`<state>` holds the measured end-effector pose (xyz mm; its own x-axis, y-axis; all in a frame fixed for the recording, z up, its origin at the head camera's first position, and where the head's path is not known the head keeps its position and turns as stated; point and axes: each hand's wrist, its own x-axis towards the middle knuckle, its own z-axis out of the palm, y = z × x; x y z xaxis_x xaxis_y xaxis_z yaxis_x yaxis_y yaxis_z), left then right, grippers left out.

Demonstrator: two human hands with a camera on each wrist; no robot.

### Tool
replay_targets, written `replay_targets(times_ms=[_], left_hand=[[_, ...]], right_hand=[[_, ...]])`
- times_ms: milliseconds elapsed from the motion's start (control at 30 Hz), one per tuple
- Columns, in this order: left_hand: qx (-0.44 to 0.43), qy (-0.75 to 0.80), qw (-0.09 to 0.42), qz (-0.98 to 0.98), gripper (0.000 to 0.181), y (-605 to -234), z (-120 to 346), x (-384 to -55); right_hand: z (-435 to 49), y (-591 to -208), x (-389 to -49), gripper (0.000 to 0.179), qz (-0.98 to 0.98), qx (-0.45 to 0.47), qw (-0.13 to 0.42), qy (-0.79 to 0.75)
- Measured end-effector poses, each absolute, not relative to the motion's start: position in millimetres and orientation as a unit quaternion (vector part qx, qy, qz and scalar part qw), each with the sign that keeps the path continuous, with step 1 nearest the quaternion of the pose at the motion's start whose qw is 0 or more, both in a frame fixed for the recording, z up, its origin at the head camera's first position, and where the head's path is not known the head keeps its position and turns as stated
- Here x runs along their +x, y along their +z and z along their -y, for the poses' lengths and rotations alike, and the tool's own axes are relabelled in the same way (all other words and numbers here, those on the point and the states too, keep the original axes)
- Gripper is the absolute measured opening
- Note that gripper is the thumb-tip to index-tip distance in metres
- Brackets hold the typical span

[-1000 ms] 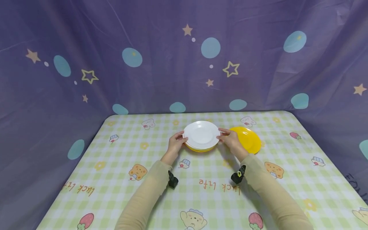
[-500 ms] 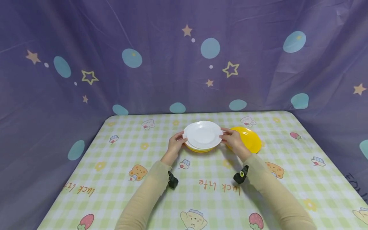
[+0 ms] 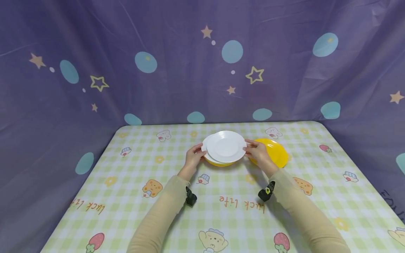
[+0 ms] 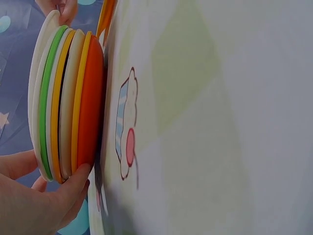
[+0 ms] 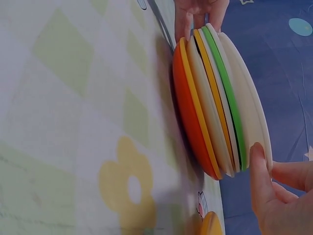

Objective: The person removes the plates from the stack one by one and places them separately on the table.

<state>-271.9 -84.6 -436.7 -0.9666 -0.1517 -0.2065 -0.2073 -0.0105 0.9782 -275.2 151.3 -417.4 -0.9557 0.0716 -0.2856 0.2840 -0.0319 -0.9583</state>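
Observation:
A stack of plates (image 4: 66, 103) stands near the back middle of the table, with white, green, yellow and orange-red rims showing in the wrist views. The top white plate (image 3: 226, 147) sits off to the right of the stack and slightly tilted, its right side raised. My right hand (image 3: 257, 155) pinches its right rim, thumb underneath and fingertips on the other face. My left hand (image 3: 191, 161) holds the left edge of the stack, its thumb by the orange-red plate (image 4: 91, 105) at the bottom. Most of each lower plate is hidden under the top ones.
A separate yellow plate (image 3: 276, 154) lies on the table to the right of the stack, partly behind my right hand. The table bears a green checked cloth (image 3: 177, 225) with cartoon prints. A purple curtain (image 3: 177, 95) with stars surrounds its back and sides.
My right hand has moved slightly right, sliding the top white plate rightward from the stack and lifting it a little. A second white plate's left rim now shows beneath it. My left hand stays in place.

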Motion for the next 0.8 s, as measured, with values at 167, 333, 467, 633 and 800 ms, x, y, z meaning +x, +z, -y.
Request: replay_targets(times_ms=[167, 333, 467, 633, 800], left_hand=[[-0.128, 0.702, 0.021, -0.700, 0.043, -438, 85, -274], [-0.131, 0.698, 0.015, -0.704, 0.042, -443, 85, -278], [-0.119, 0.697, -0.001, -0.707, 0.040, -451, 86, -281], [-0.133, 0.690, 0.011, -0.711, 0.040, -445, 84, -277], [-0.131, 0.697, 0.019, -0.704, 0.041, -437, 85, -273]], right_hand=[[-154, -416, -276, 0.048, -0.693, 0.127, 0.076, -0.706], [-158, -413, -274, 0.047, -0.705, 0.124, 0.076, -0.694], [-162, -411, -272, 0.048, -0.708, 0.121, 0.077, -0.692], [-166, -411, -271, 0.048, -0.702, 0.132, 0.079, -0.695], [-169, -410, -271, 0.049, -0.698, 0.139, 0.080, -0.698]])
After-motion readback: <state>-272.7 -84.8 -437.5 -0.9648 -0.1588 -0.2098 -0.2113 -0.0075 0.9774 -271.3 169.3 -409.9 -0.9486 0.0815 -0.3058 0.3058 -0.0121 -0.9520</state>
